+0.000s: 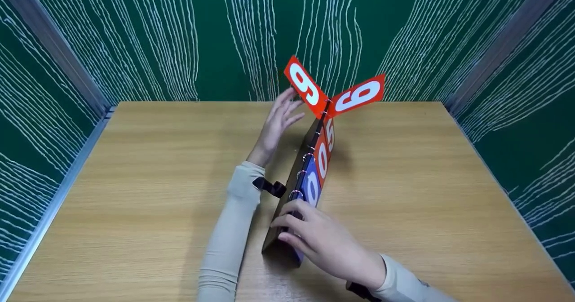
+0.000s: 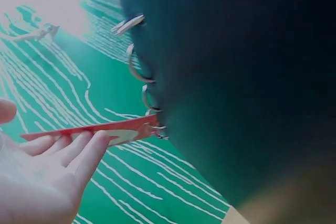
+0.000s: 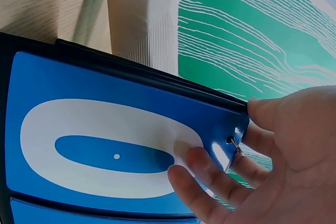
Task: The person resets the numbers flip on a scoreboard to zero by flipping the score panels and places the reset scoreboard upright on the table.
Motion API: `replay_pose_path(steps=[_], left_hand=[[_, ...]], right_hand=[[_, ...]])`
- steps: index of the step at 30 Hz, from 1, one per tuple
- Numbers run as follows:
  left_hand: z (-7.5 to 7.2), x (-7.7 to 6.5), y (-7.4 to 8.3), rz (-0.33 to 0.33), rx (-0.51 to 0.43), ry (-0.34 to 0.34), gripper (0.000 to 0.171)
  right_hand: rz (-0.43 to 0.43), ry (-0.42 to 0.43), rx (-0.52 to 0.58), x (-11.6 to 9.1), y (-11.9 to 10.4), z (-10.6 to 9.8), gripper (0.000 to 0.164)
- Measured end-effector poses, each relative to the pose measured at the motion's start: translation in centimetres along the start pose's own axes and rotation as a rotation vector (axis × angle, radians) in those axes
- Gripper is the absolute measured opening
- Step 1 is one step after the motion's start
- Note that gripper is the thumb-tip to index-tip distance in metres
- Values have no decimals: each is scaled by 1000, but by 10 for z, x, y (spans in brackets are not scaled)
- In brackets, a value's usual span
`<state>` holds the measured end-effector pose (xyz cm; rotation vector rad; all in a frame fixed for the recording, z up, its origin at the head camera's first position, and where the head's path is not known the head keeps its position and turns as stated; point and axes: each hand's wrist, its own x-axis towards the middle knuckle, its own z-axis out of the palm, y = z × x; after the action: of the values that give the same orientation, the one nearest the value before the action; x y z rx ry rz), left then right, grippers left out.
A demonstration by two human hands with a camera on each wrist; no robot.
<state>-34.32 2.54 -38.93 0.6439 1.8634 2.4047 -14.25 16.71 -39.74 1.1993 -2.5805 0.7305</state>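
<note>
A flip scoreboard [image 1: 289,176] with ring-bound number cards stands lengthwise on the table. At its far end, one red card [image 1: 305,87] is tipped over to the left, and another red card [image 1: 356,96] fans out to the right. My left hand [image 1: 279,117] is at the far left side, its extended fingers against the left red card, as the left wrist view shows too. My right hand [image 1: 325,237] holds the scoreboard's near end, fingers bent over the top edge. In the right wrist view, fingertips overlap a blue card [image 3: 100,182] bearing a white 0, beside its metal ring [image 3: 235,145].
The scoreboard rests on a light wooden table [image 1: 148,194]. Green walls [image 1: 206,37] with wavy white lines rise at the back and both sides. Metal strips run along the table's sides. A black strap [image 1: 269,186] is around the left sleeve.
</note>
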Motion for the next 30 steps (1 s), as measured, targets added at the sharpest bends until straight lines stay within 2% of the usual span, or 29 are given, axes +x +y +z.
replay_pose_path(steps=[6, 17, 21, 27, 30], left_hand=[[8, -2, -4, -71, 83, -112, 58], [10, -3, -8, -87, 175, -235, 59], [11, -4, -9, -99, 245, -292, 58], [11, -7, -8, -184, 304, -353, 57], [11, -8, -9, -249, 365, -384, 57]], right_hand=[[16, -7, 3, -1, -1, 0, 20], [18, -4, 10, -1, -1, 0, 20], [13, -1, 13, -1, -1, 0, 20], [15, -2, 12, 0, 0, 0, 19], [19, -11, 11, 0, -1, -1, 20]])
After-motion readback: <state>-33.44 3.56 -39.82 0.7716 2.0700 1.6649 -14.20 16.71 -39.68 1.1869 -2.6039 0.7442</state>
